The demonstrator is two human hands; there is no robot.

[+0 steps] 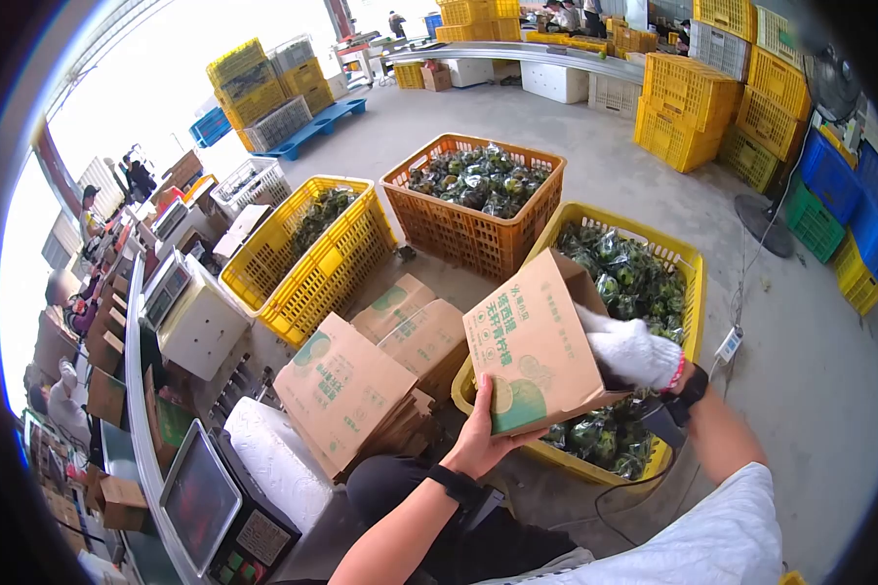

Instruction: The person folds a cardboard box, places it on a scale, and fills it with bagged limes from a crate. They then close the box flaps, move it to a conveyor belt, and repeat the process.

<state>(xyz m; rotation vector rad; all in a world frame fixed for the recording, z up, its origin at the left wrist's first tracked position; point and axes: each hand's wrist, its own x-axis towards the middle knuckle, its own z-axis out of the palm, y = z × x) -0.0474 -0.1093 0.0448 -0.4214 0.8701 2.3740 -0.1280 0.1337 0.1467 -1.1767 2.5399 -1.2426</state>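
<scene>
A printed brown cardboard box [532, 341] is tilted in front of me, above the near yellow crate [698, 292] of small bagged green fruits [615, 439]. My left hand [483, 429] is bare and closed on its lower left corner, thumb on the printed face. My right hand [639, 351], in a white glove with a red cuff, reaches into the box's open right side. The box wall hides most of its fingers, so its grip does not show. Left of the box lies a stack of flattened cardboard boxes [341, 390].
An orange crate [458, 229] and another yellow crate [312, 258] of bagged fruits stand ahead. A weighing scale [205, 497] is at lower left, beside a metal rail [146, 419]. A cable [741, 283] crosses the floor at right. Stacked yellow crates [688, 97] stand behind.
</scene>
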